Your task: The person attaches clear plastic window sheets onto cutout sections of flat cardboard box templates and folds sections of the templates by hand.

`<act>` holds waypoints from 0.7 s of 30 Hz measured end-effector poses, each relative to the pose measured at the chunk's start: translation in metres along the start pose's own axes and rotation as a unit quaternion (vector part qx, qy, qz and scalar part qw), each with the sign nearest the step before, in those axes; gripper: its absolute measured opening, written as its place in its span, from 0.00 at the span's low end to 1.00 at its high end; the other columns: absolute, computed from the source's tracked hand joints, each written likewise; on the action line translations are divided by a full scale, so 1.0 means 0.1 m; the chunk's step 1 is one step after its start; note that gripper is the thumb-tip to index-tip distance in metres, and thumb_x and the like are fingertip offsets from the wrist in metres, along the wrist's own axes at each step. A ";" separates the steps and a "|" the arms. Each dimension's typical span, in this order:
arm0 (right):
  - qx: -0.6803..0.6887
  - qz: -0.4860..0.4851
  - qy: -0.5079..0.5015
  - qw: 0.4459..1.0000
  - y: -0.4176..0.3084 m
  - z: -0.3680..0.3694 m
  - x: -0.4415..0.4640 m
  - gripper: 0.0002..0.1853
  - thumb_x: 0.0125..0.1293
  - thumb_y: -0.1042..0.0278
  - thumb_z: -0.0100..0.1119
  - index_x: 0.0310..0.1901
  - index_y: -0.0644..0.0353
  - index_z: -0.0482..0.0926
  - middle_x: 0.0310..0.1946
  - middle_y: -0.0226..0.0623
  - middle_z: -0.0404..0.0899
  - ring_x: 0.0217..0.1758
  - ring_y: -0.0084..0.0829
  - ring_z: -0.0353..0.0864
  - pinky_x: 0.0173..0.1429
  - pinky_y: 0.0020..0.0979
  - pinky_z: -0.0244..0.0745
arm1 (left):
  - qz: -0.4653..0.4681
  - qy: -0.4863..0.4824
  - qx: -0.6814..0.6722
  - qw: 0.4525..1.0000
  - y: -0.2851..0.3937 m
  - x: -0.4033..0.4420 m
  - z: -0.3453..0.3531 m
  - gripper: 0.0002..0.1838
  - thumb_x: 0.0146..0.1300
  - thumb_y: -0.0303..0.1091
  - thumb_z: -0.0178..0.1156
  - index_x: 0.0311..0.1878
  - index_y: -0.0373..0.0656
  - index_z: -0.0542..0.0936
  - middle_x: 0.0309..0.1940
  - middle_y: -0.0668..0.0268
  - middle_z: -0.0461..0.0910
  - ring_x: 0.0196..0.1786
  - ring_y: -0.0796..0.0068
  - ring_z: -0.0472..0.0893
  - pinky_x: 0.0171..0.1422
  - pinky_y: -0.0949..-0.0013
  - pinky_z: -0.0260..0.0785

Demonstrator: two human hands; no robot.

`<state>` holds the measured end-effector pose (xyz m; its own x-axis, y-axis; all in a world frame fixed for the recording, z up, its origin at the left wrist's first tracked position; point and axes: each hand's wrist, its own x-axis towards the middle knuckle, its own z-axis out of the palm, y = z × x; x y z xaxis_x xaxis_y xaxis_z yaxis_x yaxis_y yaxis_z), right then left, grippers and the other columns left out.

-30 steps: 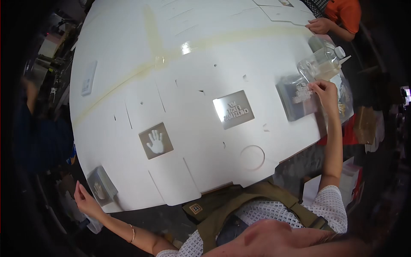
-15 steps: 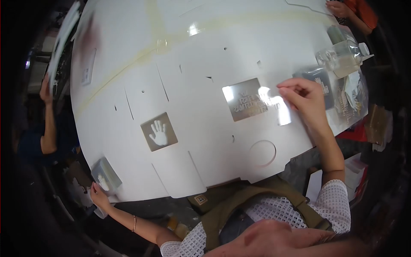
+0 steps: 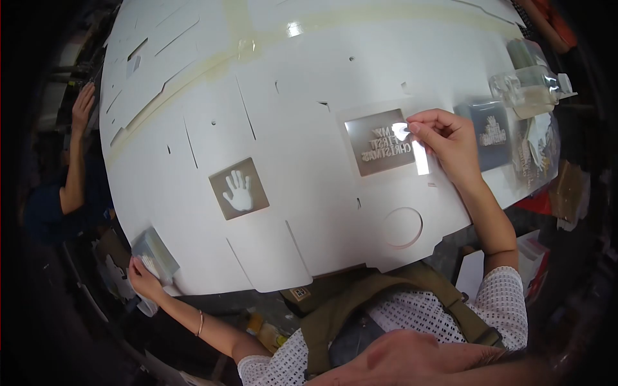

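Right hand [image 3: 449,143]: thumb and fingertip pinched on right edge of clear sheet [image 3: 421,161]. Sheet position: left of right hand, over grey square with pale lettering [image 3: 378,149]; contact with square not discernible. Just right of right hand: stack of lettered sheets [image 3: 493,134]. Beyond that stack: plastic bottle [image 3: 531,92]. Left hand [image 3: 144,280]: fingers at near edge of stack of handprint sheets [image 3: 158,251]; grip or mere touch, cannot tell. Between hands: square with white handprint [image 3: 239,190], set in white board [image 3: 322,225].
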<state>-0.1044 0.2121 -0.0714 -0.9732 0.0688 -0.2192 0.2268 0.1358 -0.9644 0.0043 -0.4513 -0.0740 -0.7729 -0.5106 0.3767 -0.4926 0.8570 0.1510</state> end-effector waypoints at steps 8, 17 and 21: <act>-0.039 -0.011 0.003 0.999 0.04 -0.01 0.00 0.06 0.62 0.74 0.62 0.40 0.65 0.82 0.25 0.27 0.81 0.26 0.11 0.74 0.25 0.14 0.61 | -0.026 0.065 0.014 0.997 0.22 -0.08 -0.02 0.15 0.64 0.39 0.59 0.46 0.39 0.82 0.42 0.58 0.83 0.42 0.62 0.82 0.48 0.66 0.72; -0.076 -0.053 0.016 0.996 0.08 0.01 -0.03 0.05 0.60 0.77 0.63 0.38 0.65 0.82 0.24 0.24 0.78 0.26 0.10 0.69 0.29 0.15 0.61 | 0.012 0.142 -0.018 0.990 0.35 -0.14 -0.04 0.11 0.62 0.39 0.62 0.42 0.43 0.84 0.38 0.62 0.84 0.39 0.66 0.82 0.44 0.65 0.72; -0.099 -0.079 0.020 0.992 0.06 0.01 -0.02 0.03 0.60 0.78 0.63 0.36 0.65 0.83 0.24 0.23 0.73 0.25 0.11 0.63 0.30 0.17 0.59 | -0.001 0.174 0.016 0.985 0.48 -0.17 -0.09 0.11 0.62 0.39 0.62 0.40 0.43 0.85 0.36 0.64 0.84 0.37 0.68 0.82 0.42 0.67 0.72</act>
<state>-0.1008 0.2115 -0.0765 -0.9959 0.0697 -0.0574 0.0778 0.3385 -0.9378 -0.0023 -0.4011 -0.0647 -0.5906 -0.4534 0.6676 -0.5113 0.8502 0.1251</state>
